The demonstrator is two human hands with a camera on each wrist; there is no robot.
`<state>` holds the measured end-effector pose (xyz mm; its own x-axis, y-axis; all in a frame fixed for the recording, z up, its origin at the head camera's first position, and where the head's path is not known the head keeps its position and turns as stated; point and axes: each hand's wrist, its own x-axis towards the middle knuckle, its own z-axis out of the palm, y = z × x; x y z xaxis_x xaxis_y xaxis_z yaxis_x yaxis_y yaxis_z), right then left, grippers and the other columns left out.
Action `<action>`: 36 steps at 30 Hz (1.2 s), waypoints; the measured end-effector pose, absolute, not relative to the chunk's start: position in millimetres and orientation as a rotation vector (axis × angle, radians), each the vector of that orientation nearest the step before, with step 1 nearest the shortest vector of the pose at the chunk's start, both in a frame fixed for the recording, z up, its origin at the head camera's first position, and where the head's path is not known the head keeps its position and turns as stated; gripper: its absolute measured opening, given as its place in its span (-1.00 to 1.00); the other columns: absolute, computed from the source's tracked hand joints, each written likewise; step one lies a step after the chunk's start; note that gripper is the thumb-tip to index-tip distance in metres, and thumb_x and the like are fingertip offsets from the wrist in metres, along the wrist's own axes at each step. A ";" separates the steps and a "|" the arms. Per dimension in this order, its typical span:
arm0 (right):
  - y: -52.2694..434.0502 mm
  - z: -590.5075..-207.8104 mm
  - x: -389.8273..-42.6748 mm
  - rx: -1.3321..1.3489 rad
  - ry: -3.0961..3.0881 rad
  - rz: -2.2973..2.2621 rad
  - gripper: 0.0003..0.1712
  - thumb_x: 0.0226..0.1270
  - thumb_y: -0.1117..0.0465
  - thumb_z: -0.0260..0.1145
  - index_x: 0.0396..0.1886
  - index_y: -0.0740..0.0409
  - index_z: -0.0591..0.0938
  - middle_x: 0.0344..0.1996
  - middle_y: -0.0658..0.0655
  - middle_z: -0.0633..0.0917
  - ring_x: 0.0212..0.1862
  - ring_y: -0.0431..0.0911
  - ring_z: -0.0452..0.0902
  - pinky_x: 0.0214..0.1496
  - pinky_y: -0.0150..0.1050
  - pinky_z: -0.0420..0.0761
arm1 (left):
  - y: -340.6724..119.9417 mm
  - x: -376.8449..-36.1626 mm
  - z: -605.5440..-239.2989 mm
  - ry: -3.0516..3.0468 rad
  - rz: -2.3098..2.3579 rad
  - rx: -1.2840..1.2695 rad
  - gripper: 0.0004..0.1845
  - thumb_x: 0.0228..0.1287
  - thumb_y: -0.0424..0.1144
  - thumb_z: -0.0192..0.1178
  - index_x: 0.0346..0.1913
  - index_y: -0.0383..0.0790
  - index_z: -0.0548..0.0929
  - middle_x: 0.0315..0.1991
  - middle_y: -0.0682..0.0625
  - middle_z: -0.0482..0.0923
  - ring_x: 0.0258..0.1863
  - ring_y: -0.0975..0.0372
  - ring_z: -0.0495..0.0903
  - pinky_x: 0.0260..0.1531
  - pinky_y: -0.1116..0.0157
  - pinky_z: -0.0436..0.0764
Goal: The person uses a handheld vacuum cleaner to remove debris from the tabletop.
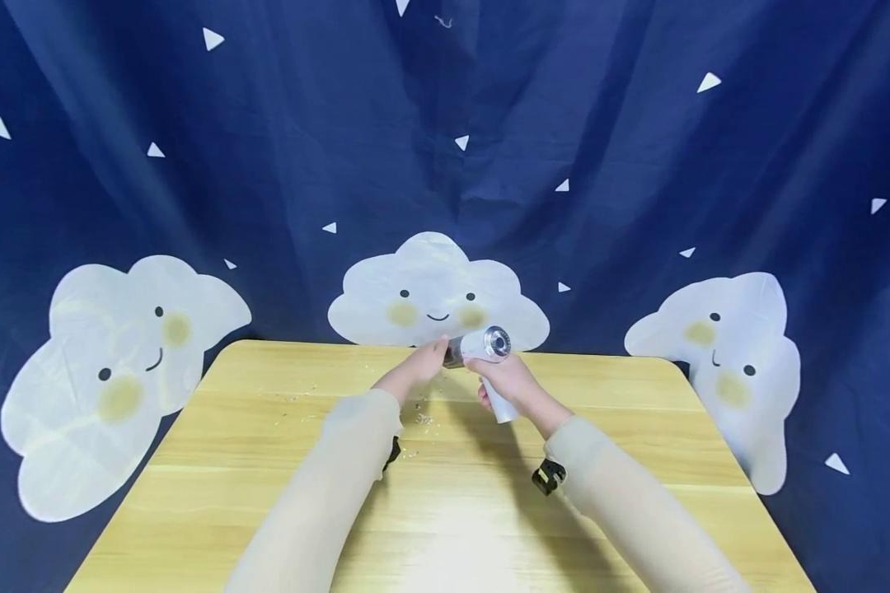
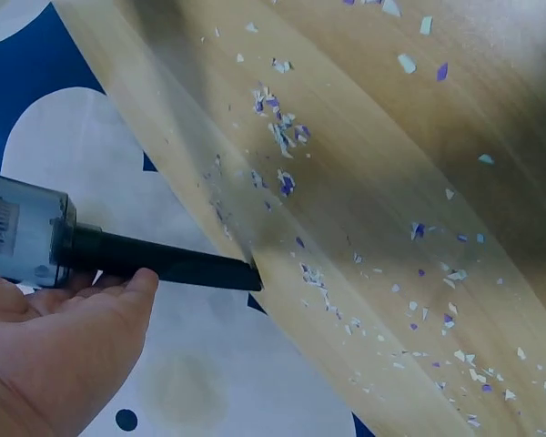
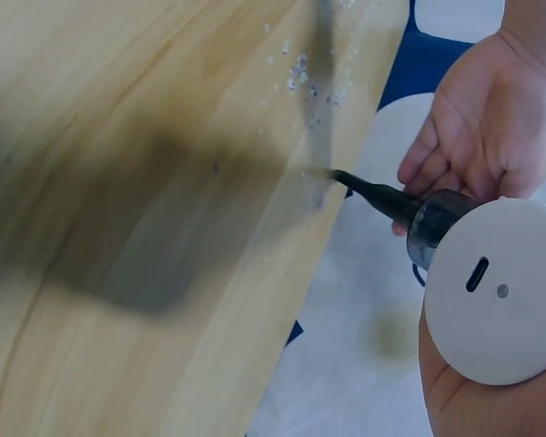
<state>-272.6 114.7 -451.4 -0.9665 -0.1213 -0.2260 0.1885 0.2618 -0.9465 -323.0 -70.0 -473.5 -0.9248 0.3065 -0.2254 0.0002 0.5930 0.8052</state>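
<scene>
- Vacuum (image 1: 482, 344) was held up at the far part of the table (image 1: 638, 445), between both hands.
- Handle (image 1: 500, 405) was gripped by the right hand (image 1: 510, 380), fingers wrapped round it.
- Nozzle (image 2: 173, 261) was held near its base by the left hand (image 1: 421, 362), fingers curled about it; thumb placement not made out.
- Nozzle tip was aimed at the far edge; whether wood was touched could not be told.
- Clear cup (image 2: 18, 232) was seen behind the nozzle; whether anything was collected in it could not be told.
- Scraps (image 2: 286, 184), white and purple, were scattered in loose patches near the tip and well apart from it.
- Step in hand was judged as scrap pick-up by suction, with plenty left; whether the motor was running could not be told.
- For the next move, the tip would need to be brought low over the nearest patch and swept slowly, right-hand grip kept firm, nozzle steadied by the left.
- Risk judged: light scraps could be pushed over the edge by a careless sweep.
</scene>
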 end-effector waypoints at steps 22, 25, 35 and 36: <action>123.0 -430.0 -271.9 0.038 2.340 -1.633 -0.56 0.29 0.00 0.40 -0.15 0.31 0.58 -0.66 0.16 0.57 -0.70 -0.10 0.52 -0.60 -0.21 0.62 | -65.9 -319.9 -469.4 2.414 1.310 0.251 -0.20 0.56 0.28 -0.61 0.58 -0.17 0.12 0.54 -0.23 0.12 0.50 -0.14 0.11 0.46 -0.15 0.09; 125.9 -426.1 -270.6 0.043 2.340 -1.620 -0.58 0.30 0.01 0.40 -0.16 0.30 0.58 -0.66 0.15 0.57 -0.70 -0.10 0.51 -0.61 -0.23 0.60 | -63.4 -319.3 -468.7 2.401 1.315 0.270 -0.20 0.56 0.28 -0.61 0.58 -0.17 0.11 0.54 -0.23 0.11 0.50 -0.15 0.11 0.46 -0.15 0.09; 135.5 -414.8 -269.6 0.076 2.362 -1.547 -0.58 0.26 -0.01 0.41 -0.25 0.28 0.57 -0.68 0.14 0.57 -0.70 -0.10 0.51 -0.61 -0.25 0.60 | -54.8 -315.9 -464.6 2.381 1.338 0.316 -0.19 0.56 0.28 -0.61 0.57 -0.18 0.15 0.51 -0.25 0.17 0.47 -0.16 0.17 0.44 -0.16 0.13; 136.5 -413.1 -269.0 0.073 2.368 -1.539 -0.59 0.26 -0.01 0.41 -0.26 0.28 0.57 -0.68 0.14 0.57 -0.70 -0.10 0.51 -0.61 -0.23 0.60 | -53.9 -315.8 -464.5 2.376 1.340 0.321 -0.19 0.56 0.28 -0.61 0.56 -0.18 0.16 0.51 -0.26 0.17 0.47 -0.16 0.18 0.44 -0.16 0.14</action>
